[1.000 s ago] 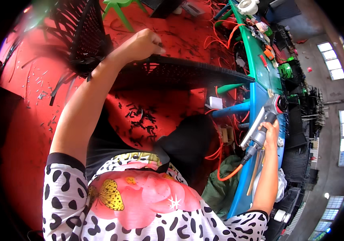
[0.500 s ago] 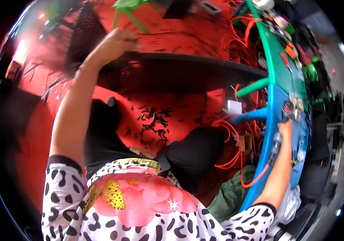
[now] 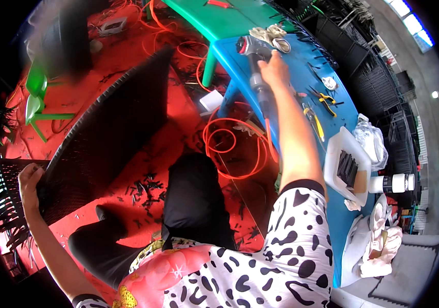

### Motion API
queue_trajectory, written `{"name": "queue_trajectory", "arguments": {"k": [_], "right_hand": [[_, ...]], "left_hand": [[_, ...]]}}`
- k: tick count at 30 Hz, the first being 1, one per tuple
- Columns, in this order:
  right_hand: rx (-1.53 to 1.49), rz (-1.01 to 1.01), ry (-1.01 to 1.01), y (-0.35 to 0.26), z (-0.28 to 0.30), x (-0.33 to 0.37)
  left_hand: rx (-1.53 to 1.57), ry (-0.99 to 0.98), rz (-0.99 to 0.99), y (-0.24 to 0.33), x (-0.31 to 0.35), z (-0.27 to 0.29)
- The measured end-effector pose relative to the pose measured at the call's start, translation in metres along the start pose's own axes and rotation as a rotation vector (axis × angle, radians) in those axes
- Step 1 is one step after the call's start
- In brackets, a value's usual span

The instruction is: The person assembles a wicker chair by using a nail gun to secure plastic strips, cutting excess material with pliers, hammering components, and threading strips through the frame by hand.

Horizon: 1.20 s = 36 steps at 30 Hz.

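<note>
the left grip [image 3: 29, 179] looks closed on the near edge of a black woven piece [image 3: 119, 110], which slants low over the red floor [image 3: 150, 154] on the person's left. the right grip [image 3: 276, 69] is at a grey tool [image 3: 257, 77] trailing an orange line; its thumb lies along the tool, but i can't tell whether the fingers are wrapped round it or loosened. a second ago that tool was held up at the blue surface's [image 3: 299, 56] edge; now its head is over the surface, just beside some crumpled pale cloth [image 3: 261, 34]. the person has turned too, so the pliers [image 3: 327, 100] and the white tray [image 3: 333, 159] show plainly. i'd judge the tool is out of use at this moment and the woven piece merely steadied.

plenty escapes me: the tool is smeared by motion, the right fingers' undersides are hidden, the weave's inner face sinks into shadow, the left sleeve [image 3: 90, 301] is cut off below, and a dark blurred shape [image 3: 68, 38] at upper left could be anything.
</note>
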State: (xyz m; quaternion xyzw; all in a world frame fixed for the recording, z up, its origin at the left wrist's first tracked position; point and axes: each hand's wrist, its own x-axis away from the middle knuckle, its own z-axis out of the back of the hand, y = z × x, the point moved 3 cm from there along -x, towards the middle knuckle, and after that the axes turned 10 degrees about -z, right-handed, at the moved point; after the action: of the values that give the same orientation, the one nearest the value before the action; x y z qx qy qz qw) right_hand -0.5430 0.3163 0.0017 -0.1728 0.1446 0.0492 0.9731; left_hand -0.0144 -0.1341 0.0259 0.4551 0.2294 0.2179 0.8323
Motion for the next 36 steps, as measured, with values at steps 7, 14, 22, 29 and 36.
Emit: {"name": "queue_trajectory", "arguments": {"k": [7,14,22,29,36], "right_hand": [[-0.022,0.068,-0.013,0.145,0.057,0.005],[0.312,-0.116,-0.166,0.186,0.085,0.095],[0.556,-0.197,-0.292,0.194,0.061,0.082],[-0.018,0.013,-0.302,0.323,0.060,0.007],[-1.535,-0.321,-0.648,0.171,0.094,0.060]], "left_hand": [[0.130,-0.014,0.029,-0.005,0.005,0.018],[0.164,-0.024,0.030,-0.019,-0.005,0.014],[-0.081,0.022,-0.076,-0.010,-0.003,0.001],[-0.419,0.101,-0.205,0.048,0.006,-0.032],[-0.131,0.120,-0.078,0.026,0.011,-0.020]]}}
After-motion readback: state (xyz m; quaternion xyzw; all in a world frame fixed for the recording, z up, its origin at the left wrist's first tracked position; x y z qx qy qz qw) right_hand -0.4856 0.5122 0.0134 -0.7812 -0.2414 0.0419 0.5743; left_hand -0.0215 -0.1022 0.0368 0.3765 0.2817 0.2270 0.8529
